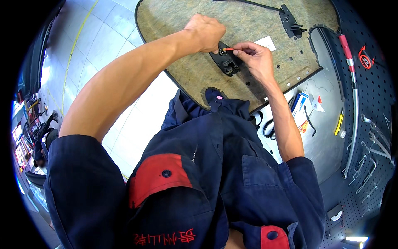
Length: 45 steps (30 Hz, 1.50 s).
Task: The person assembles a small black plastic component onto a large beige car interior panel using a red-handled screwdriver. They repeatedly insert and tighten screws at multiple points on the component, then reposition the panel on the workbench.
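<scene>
A large brown, fibrous panel (166, 20) with a dark edge lies before me, its near edge against my lap. On it sits a long black plastic fitting (232, 68) with an open, box-like middle. My left hand (205, 32) is closed in a fist at the fitting's far end, the thumb side down against it. What its fingers hold is hidden. Between thumb and fingertips, my right hand (257, 60) pinches a slim orange-red piece (228, 49), whose other end meets the fitting close to my left hand.
Another black fitting (291, 23) with a thin rod is at the panel's far right. A white paper (266, 42) lies on the panel. To the right are a metal worktop with orange-handled scissors (304, 125), a yellow tool (339, 123) and a pegboard (356, 199) hung with wrenches (379, 141).
</scene>
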Each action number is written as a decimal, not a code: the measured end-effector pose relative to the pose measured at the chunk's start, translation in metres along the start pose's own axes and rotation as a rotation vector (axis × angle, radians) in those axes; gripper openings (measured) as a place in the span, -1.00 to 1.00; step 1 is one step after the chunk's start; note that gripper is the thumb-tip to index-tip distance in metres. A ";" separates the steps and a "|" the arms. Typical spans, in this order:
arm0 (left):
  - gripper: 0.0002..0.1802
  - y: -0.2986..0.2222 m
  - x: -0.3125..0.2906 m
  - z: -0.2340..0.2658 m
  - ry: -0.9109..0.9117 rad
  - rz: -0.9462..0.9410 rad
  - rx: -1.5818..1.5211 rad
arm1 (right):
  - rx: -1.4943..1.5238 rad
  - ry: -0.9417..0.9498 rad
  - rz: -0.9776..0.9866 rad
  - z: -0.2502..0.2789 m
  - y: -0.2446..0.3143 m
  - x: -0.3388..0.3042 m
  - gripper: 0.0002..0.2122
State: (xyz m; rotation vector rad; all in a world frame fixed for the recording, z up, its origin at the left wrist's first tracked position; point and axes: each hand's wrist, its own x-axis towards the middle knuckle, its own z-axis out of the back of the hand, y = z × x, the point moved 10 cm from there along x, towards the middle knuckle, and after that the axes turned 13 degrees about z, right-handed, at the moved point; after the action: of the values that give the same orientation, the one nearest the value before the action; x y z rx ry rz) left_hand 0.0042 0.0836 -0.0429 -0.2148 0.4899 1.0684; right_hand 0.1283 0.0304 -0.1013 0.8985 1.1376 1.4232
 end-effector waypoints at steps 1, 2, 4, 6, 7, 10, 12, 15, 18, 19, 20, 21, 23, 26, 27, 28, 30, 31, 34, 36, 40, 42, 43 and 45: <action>-0.53 0.000 0.001 -0.001 -0.008 0.003 -0.001 | 0.003 0.001 0.009 0.000 -0.001 -0.001 -0.86; -0.53 0.000 0.002 -0.002 -0.016 0.006 -0.003 | 0.001 0.015 0.021 -0.002 -0.001 -0.001 -0.86; -0.54 0.000 0.001 -0.001 -0.013 0.006 0.010 | -0.005 0.042 0.048 -0.007 0.004 -0.001 -0.86; -0.54 -0.001 0.002 -0.001 -0.011 0.005 0.017 | -0.135 0.047 0.143 -0.008 0.023 0.000 -0.86; -0.54 -0.001 0.002 -0.002 -0.009 0.004 0.017 | -0.199 0.049 0.190 -0.009 0.031 0.001 -0.85; -0.54 -0.002 0.002 -0.001 0.000 0.004 0.019 | -0.320 0.027 0.398 -0.007 0.043 0.000 -0.82; -0.55 -0.002 0.003 -0.002 0.015 0.009 0.019 | -0.312 0.050 0.339 -0.003 0.040 -0.004 -0.82; -0.56 -0.002 0.003 -0.005 0.038 0.022 0.018 | -0.324 0.118 0.290 -0.004 0.041 0.000 -0.84; -0.56 -0.002 0.003 -0.004 0.035 0.028 0.024 | -0.301 0.171 0.210 -0.005 0.043 0.004 -0.85; -0.56 -0.002 0.004 -0.004 0.032 0.024 0.028 | -0.285 0.183 0.175 -0.006 0.041 0.005 -0.85; -0.56 -0.003 0.006 -0.005 0.029 0.022 0.033 | -0.289 0.167 0.179 -0.006 0.041 0.006 -0.85; -0.56 -0.003 0.006 -0.004 0.025 0.024 0.035 | -0.291 0.154 0.184 -0.007 0.040 0.006 -0.84; -0.56 -0.004 0.005 -0.002 0.016 0.028 0.039 | -0.312 0.143 0.170 -0.009 0.040 0.006 -0.83; -0.56 -0.004 0.006 -0.003 0.034 0.027 0.034 | -0.341 0.122 0.089 -0.005 0.035 0.006 -0.81; -0.55 -0.003 0.005 -0.002 0.034 0.029 0.036 | -0.329 0.106 0.047 -0.002 0.030 0.007 -0.80; -0.55 -0.004 0.004 -0.001 0.035 0.031 0.038 | -0.316 0.090 0.006 0.000 0.026 0.007 -0.79; -0.55 -0.004 0.004 -0.001 0.033 0.026 0.037 | -0.297 0.091 -0.014 0.004 0.023 0.006 -0.79; -0.55 -0.005 0.004 -0.001 0.030 0.020 0.033 | -0.288 0.092 -0.023 0.004 0.022 0.006 -0.79; -0.55 -0.005 0.004 -0.001 0.031 0.010 0.039 | -0.293 0.099 0.008 0.003 0.031 0.005 -0.78; -0.55 -0.005 0.004 -0.001 0.030 0.022 0.051 | -0.342 0.113 0.020 0.003 0.031 0.003 -0.78; -0.56 -0.003 0.004 -0.004 0.004 0.039 0.060 | -0.305 0.095 0.001 0.004 0.037 0.006 -0.79; -0.56 -0.003 0.004 -0.004 -0.008 0.038 0.064 | -0.307 0.119 -0.006 0.002 0.031 0.007 -0.79; -0.56 -0.005 0.005 -0.003 -0.009 0.040 0.068 | -0.309 0.127 -0.010 0.002 0.027 0.008 -0.79; -0.56 -0.006 0.005 -0.003 0.003 0.039 0.067 | -0.276 0.080 -0.010 0.009 0.022 0.006 -0.79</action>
State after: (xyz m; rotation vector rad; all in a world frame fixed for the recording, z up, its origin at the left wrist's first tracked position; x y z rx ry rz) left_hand 0.0103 0.0839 -0.0486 -0.1481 0.5338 1.0878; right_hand 0.1303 0.0385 -0.0783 0.6453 0.9725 1.5737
